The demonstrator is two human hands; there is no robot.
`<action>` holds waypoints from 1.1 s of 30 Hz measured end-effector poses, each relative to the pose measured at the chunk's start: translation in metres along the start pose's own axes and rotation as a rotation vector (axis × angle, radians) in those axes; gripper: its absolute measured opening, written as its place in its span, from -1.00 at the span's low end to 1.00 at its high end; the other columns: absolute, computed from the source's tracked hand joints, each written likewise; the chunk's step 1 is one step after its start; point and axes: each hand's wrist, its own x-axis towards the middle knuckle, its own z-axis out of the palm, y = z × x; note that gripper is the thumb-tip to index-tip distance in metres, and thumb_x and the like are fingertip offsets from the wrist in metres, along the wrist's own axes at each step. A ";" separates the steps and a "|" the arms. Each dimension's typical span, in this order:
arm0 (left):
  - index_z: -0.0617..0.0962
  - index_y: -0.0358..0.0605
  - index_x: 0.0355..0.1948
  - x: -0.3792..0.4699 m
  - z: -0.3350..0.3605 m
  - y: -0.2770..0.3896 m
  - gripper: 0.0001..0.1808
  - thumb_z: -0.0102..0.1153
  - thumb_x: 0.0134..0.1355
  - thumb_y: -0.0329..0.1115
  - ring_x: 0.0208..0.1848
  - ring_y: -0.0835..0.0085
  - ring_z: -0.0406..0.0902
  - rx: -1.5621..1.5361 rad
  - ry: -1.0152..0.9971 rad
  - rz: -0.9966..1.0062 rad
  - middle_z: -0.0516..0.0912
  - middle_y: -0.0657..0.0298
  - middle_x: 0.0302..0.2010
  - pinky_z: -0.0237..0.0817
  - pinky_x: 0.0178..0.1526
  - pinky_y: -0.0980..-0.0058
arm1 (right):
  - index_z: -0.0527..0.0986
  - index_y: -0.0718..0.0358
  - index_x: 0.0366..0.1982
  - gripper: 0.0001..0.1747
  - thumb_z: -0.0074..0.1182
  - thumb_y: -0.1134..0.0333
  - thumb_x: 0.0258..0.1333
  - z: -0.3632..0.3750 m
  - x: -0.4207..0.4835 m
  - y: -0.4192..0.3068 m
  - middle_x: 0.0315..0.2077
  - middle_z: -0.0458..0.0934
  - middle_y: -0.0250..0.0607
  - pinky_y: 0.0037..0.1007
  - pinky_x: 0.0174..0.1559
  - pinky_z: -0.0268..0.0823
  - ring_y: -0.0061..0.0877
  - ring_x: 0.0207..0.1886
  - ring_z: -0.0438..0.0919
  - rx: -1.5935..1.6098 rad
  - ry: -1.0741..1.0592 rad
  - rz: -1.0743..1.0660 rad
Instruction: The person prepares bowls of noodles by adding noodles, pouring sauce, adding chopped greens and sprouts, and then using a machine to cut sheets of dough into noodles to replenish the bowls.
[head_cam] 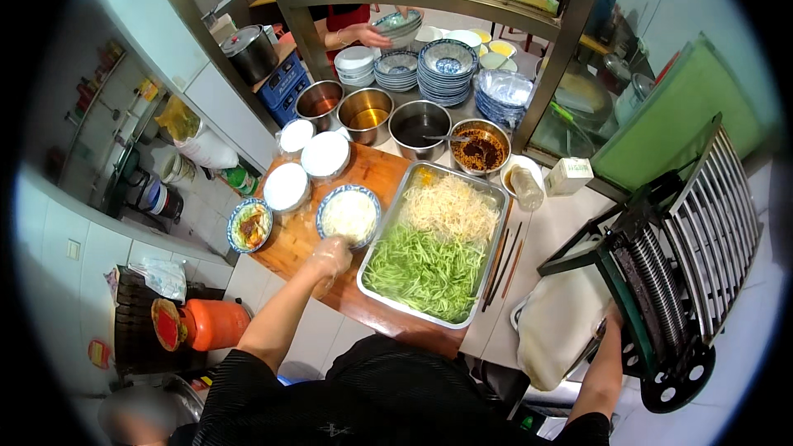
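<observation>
My left hand [331,260], in a thin clear glove, is at the near rim of a blue-and-white bowl [348,215] with pale shredded or noodle-like food. Its fingers point down and partly hide each other, so whether it grips the rim is unclear. On the right, my right hand [612,317] is at the edge of a cream cloth [557,328], which covers something in a metal tray. A dark metal frame hides part of that hand. Between my arms lies a steel tray [365,282] of green shreds [427,266] and bean sprouts [455,205].
Steel pots of liquid [421,130] and chilli sauce [480,147] line the back. A filled bowl [249,226] stands at the wooden board's [390,167] left edge. Chopsticks [505,266] lie beside the tray. A slotted metal machine [657,272] stands right. Another person's hands [365,35] hold bowls beyond the window.
</observation>
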 end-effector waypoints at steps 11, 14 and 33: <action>0.60 -0.17 -0.07 -0.060 -0.004 0.029 -0.66 -0.01 0.11 -0.44 0.03 -0.04 0.54 -0.139 0.500 0.033 0.60 -0.03 0.02 0.41 0.06 0.16 | 0.50 0.23 0.10 -0.57 -0.02 0.17 0.29 -0.022 0.009 0.005 0.13 0.51 -0.07 -0.34 0.20 0.25 -0.30 0.20 0.45 -0.030 -0.002 -0.015; 0.60 -0.17 -0.08 -0.070 -0.004 0.033 -0.66 0.00 0.10 -0.46 0.03 -0.04 0.54 -0.137 0.505 0.033 0.60 -0.03 0.02 0.42 0.04 0.18 | 0.50 0.23 0.10 -0.57 -0.02 0.17 0.30 -0.023 0.010 -0.001 0.13 0.51 -0.08 -0.34 0.21 0.24 -0.31 0.20 0.45 -0.040 -0.014 -0.040; 0.58 -0.22 -0.01 -0.087 -0.018 0.064 -0.61 0.06 0.08 -0.44 0.07 -0.02 0.52 -0.179 0.392 0.023 0.58 -0.06 0.05 0.38 0.11 0.22 | 0.50 0.26 0.09 -0.58 -0.06 0.17 0.34 -0.015 0.013 -0.053 0.10 0.54 -0.11 -0.36 0.22 0.23 -0.35 0.19 0.46 -0.067 -0.056 -0.211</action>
